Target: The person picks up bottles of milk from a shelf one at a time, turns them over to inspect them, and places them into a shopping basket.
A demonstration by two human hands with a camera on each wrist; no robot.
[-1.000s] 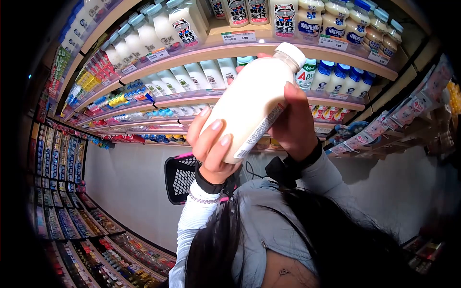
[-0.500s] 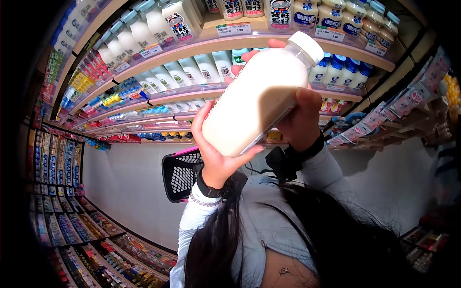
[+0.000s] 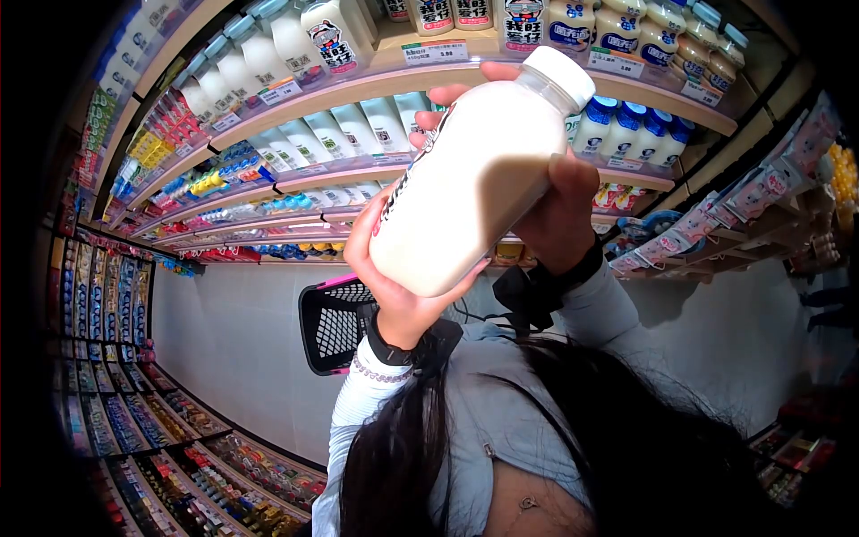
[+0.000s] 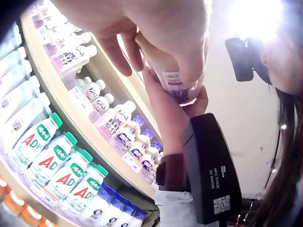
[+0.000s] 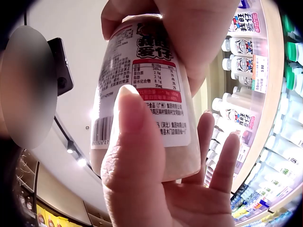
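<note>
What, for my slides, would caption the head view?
Left hand and right hand hold a capped bottle before stocked shelves.

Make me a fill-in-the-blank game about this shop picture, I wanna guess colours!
1. The left hand and right hand hold a bottle.
Its cap is coloured ____.
2. The black basket has ____ trim.
3. In the left wrist view, the AD bottles have caps coloured ____.

Missing words: white; pink; green.

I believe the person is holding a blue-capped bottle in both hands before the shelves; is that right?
Not quite: the bottle has a white cap, not a blue one, as the head view shows; the left hand and right hand do hold it before the shelves.
</note>
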